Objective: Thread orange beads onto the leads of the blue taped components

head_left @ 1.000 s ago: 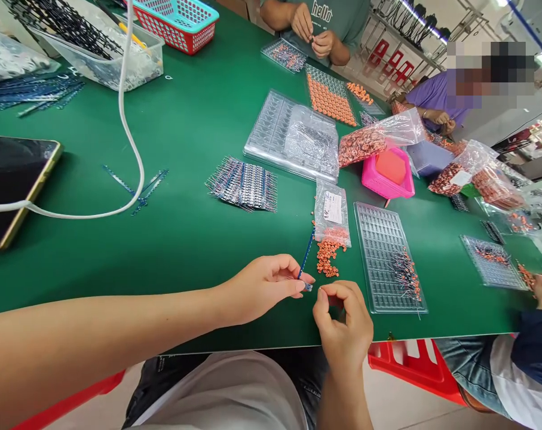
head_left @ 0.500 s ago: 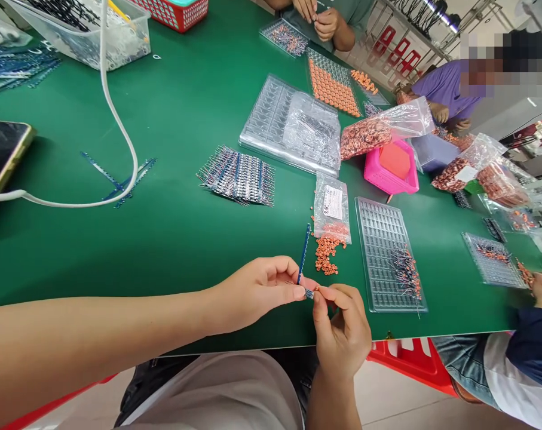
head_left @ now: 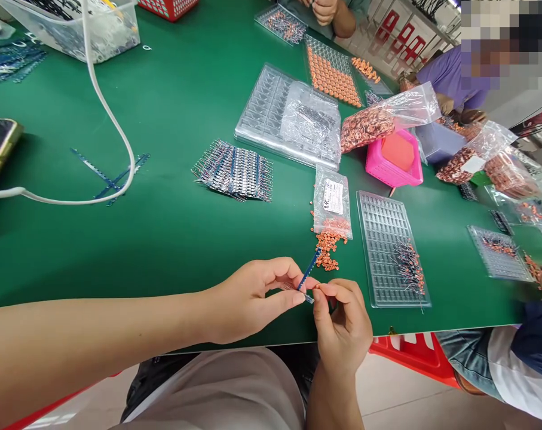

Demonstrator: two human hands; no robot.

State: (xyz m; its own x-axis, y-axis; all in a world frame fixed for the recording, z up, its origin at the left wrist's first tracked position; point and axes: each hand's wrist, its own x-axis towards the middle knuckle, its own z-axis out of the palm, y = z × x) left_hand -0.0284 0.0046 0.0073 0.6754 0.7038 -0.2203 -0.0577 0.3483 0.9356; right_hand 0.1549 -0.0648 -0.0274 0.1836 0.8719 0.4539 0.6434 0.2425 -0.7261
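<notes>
My left hand (head_left: 262, 301) is closed on a narrow blue strip (head_left: 310, 269) with thin wire-leaded parts, its free end slanting up and to the right. Fingertips of my right hand (head_left: 346, 325) pinch a tiny orange ring (head_left: 317, 287) against the parts at the strip's lower end; the exact contact is too small to make out. Just beyond my hands lies a heap of loose orange rings (head_left: 327, 257), spilling from a labelled clear bag (head_left: 332, 209). To the right, a clear ridged tray (head_left: 378, 251) holds wired pieces with orange rings (head_left: 410, 266).
A stack of leaded strips (head_left: 235, 173) lies left of the bag. Farther back are a clear moulded tray (head_left: 264, 110), a pink basket (head_left: 394, 167) and a bag of reddish rings (head_left: 369, 128). A white cable (head_left: 113, 116) crosses the left side. Other people sit around the table.
The blue strip has tipped from nearly upright to slanting right. Both hands stay together, with the right fingertips still at the strip's end. The whole view has shifted slightly.
</notes>
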